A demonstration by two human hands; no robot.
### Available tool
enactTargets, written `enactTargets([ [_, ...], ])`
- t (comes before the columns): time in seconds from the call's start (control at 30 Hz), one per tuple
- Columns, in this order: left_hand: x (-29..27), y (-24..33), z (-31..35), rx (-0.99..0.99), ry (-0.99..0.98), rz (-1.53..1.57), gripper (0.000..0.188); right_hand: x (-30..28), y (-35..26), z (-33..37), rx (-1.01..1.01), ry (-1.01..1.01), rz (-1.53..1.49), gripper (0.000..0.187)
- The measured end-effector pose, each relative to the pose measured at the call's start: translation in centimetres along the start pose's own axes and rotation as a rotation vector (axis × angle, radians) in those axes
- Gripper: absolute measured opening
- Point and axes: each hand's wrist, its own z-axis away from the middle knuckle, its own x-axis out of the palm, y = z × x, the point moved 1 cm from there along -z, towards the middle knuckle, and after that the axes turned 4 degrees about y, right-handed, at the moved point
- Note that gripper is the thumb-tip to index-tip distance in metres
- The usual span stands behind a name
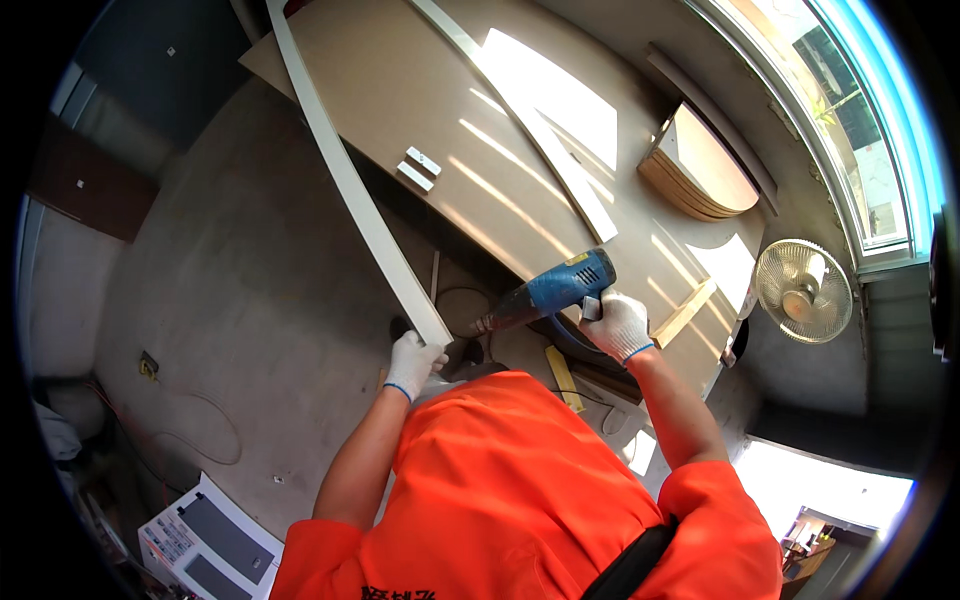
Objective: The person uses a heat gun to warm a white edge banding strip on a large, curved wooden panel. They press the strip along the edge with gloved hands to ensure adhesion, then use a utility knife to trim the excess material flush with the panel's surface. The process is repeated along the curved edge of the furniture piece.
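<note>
In white knitted gloves with blue cuffs, both my hands are closed around things. My left hand [416, 362] grips the near end of a long, narrow white strip [370, 222], which runs away to the far left along the table's edge. A blue heat gun [566, 287] is in my right hand [617, 325], its dark, worn nozzle pointing left toward the strip's near end, with a gap between them. A small pale block [591, 308] shows by my right fingers; whether it is part of the tool I cannot tell.
On the brown board-topped table [400, 90] lie another long white strip [540, 140], two small white blocks [419, 168], a wooden strip [685, 312] and stacked rounded boards [697, 170]. A fan [803, 291] stands at right. A printed carton [212, 545] and cables are on the floor.
</note>
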Motion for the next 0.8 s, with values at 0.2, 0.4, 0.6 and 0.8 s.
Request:
enactTargets([
  [0.2,-0.1,0.4,0.0,0.0,0.006,-0.038,0.02,-0.2,-0.1,-0.4,0.167,-0.134,-0.155,0.049],
  [0.4,-0.6,0.5,1.5,0.437,0.372,-0.481,0.039,-0.8,1.0,1.0,0.426,-0.385,-1.027,0.034],
  [0.6,3.5,5.9,5.0,0.681,0.288,-0.411,0.044,0.8,-0.5,3.0,0.524,-0.355,-1.214,0.033],
  [0.8,7.0,10.4,6.1,0.344,-0.572,0.058,0.087,5.6,-3.5,5.3,0.342,-0.292,-0.983,0.037],
])
